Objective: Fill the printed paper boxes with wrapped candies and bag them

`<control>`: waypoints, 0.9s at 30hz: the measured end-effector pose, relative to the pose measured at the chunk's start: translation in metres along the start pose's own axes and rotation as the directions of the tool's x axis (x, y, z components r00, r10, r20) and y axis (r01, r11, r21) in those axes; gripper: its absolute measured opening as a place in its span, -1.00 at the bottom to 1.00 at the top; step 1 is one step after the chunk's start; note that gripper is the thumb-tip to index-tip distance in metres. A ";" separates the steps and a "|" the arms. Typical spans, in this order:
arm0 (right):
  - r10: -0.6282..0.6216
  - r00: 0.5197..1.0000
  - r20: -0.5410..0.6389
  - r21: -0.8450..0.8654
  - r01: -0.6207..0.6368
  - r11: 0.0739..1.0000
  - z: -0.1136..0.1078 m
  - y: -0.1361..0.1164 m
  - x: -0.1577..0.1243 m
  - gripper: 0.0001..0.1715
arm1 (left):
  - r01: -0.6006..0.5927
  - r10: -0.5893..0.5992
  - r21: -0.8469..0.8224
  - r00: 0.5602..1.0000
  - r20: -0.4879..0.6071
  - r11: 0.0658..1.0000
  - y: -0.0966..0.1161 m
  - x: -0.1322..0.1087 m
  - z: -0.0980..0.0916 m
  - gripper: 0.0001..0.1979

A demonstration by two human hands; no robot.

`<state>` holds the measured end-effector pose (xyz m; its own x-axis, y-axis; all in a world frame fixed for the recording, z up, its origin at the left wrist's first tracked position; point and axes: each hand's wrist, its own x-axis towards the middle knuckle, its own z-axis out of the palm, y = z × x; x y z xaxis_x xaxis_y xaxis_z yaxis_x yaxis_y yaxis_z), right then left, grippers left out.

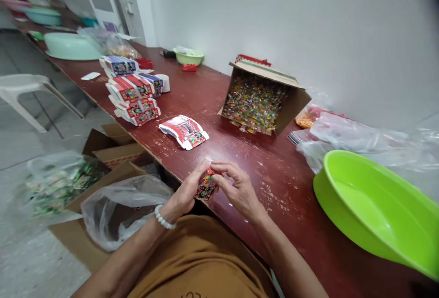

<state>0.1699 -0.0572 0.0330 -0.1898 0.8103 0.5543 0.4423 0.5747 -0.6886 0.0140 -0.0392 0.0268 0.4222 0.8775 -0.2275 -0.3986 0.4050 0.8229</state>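
My left hand [183,194] and right hand [239,189] pinch small printed card box [206,185]: light, thin, dents easily; best held by folded edges.

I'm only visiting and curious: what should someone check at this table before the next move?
1. Small red printed cardboard box held by the left hand and right hand: ok.
2. Box flaps closed: cannot tell, fingers hide them.
3. Fanned pile of flat red printed cardboard blanks lying ahead of the hands: ok.
4. Open brown cardboard carton of colourful wrapped sweets showing its contents: ok.
5. Bright green plastic basin sitting on the dark red wooden table: ok.
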 end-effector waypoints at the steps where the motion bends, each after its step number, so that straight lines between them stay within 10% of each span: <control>1: 0.040 0.999 -0.008 0.045 -0.040 0.998 -0.002 -0.003 -0.001 -0.72 | 0.000 0.000 0.013 1.000 0.020 1.000 0.000 -0.006 -0.001 -0.43; 8: -0.106 0.988 0.109 0.099 0.095 0.991 -0.011 -0.049 -0.013 -0.77 | -0.269 0.248 0.145 0.957 0.150 0.952 -0.005 -0.049 -0.009 -0.49; 13: -0.172 0.984 0.038 0.050 0.171 0.984 -0.003 -0.083 -0.022 -0.88 | -0.570 0.580 0.347 0.810 0.085 0.745 -0.007 -0.075 -0.008 -0.58; 19: -0.079 0.991 0.107 0.063 0.073 0.995 0.017 -0.088 -0.028 -0.89 | -0.539 0.644 0.493 0.763 -0.058 0.683 -0.006 -0.098 -0.007 -0.64; 23: 0.117 0.966 0.232 0.283 -0.183 0.942 0.031 -0.070 -0.025 -0.35 | -0.408 0.577 0.473 0.761 -0.297 0.781 -0.014 -0.104 -0.054 -0.59; 27: 0.308 0.910 0.279 0.305 -0.388 0.870 0.041 -0.049 -0.021 -0.56 | -0.175 0.424 0.410 0.614 -0.665 0.895 -0.029 -0.109 -0.141 -0.41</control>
<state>0.1167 -0.0978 0.0359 -0.2811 0.9460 0.1618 0.1911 0.2204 -0.9565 -0.1348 -0.1100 -0.0455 -0.4514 0.8817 -0.1369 -0.0969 0.1041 0.9898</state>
